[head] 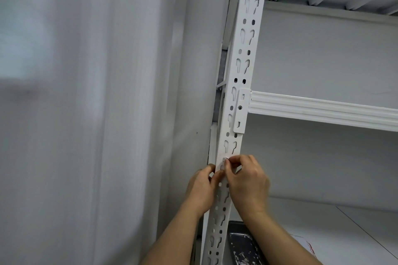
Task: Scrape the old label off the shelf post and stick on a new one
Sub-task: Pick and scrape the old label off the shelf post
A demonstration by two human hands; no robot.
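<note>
Two hands (247,180) on post (241,66) — tray (241,243) below

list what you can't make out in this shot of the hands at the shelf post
- Label on the shelf post, head view: tiny, and covered by the fingertips of the left hand and right hand; old or new is unclear.
- Dark tray with flecks, head view: cut off by the bottom edge and overlapped by the right forearm.
- Curtain, head view: blurred.

open shelf bay (323,157) right of post (241,75); curtain (107,114) crowds left.
</note>
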